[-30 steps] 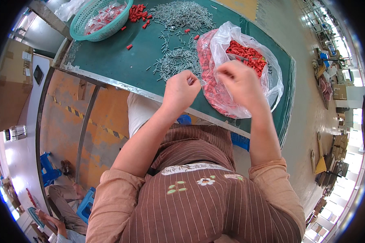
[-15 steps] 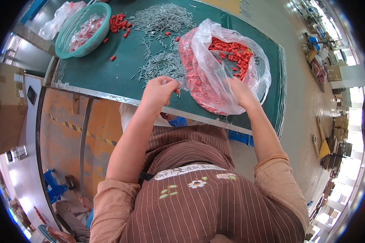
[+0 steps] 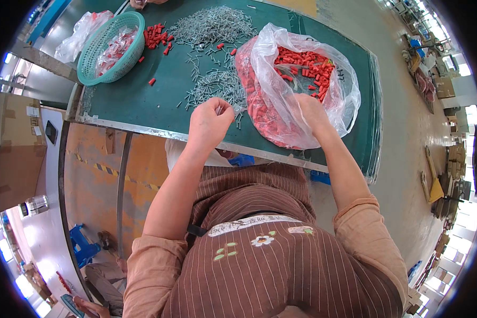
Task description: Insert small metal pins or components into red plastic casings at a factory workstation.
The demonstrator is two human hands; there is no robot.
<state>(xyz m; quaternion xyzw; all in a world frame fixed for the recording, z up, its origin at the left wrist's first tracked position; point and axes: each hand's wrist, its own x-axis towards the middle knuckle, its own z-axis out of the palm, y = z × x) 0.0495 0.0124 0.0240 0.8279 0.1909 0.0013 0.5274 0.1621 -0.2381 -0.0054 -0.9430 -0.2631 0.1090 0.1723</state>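
Observation:
My left hand [image 3: 211, 123] is over the table's near edge, beside a pile of silver screws [image 3: 218, 87]. Its thumb and index finger are pinched together, and whatever they hold is too small to make out. A large clear plastic bag [image 3: 273, 79] full of small red plastic plugs [image 3: 310, 66] lies with its mouth rolled open. My right hand [image 3: 314, 115] reaches into the near side of that mouth, below the loose plugs. Its fingertips are hidden by the hand and plastic.
A second heap of screws [image 3: 214, 24] lies at the far side of the green table [image 3: 127, 108]. Loose red plugs [image 3: 156, 36] lie beside a teal basket [image 3: 111, 71] holding small clear packets. Another person's hand [image 3: 90, 306] shows at lower left.
A bit of red showing at my left fingertips is no longer visible. My right hand stays at the bag's mouth, its fingers slightly shifted. The whole view has moved slightly.

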